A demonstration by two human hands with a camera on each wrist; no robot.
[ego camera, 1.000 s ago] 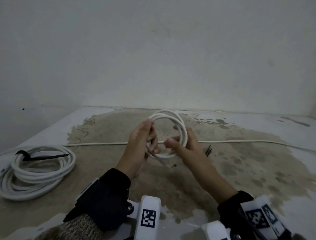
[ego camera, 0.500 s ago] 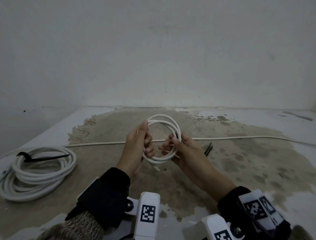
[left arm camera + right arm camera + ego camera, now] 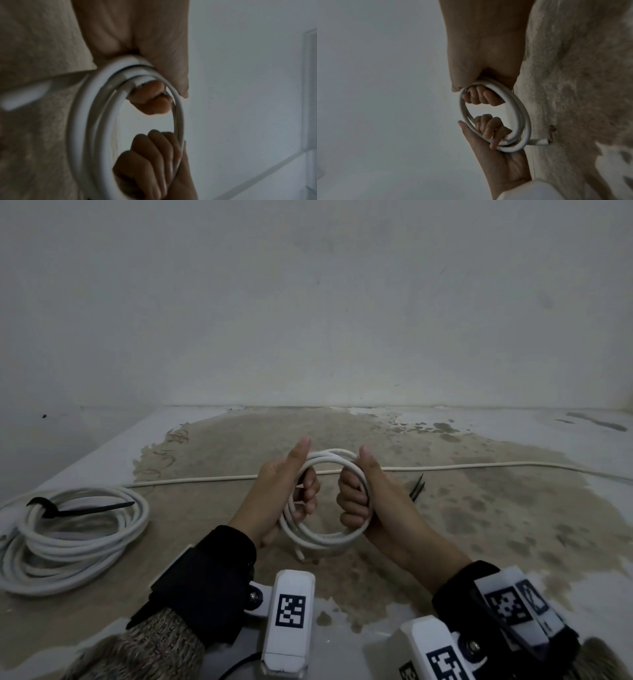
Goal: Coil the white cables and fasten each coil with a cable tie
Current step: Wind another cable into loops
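Note:
A small coil of white cable (image 3: 325, 540) hangs above the stained surface, gripped from both sides. My left hand (image 3: 301, 491) holds its left side with the fingers curled through the ring and the thumb pointing up. My right hand (image 3: 356, 496) grips the right side the same way. The left wrist view shows the coil (image 3: 80, 121) in several turns under my curled fingers (image 3: 150, 100). In the right wrist view the coil (image 3: 523, 112) has a loose cable end (image 3: 539, 142) sticking out at the bottom.
A bigger white coil (image 3: 78, 539) bound by a black cable tie (image 3: 85, 506) lies at the left. A straight white cable (image 3: 479, 465) runs across the surface behind my hands. Loose black cable ties (image 3: 418, 489) lie right of my right hand. A wall closes the back.
Both hands have shifted from feeding cable round the ring to gripping its opposite sides with thumbs up. The coil has come lower and nearer to me.

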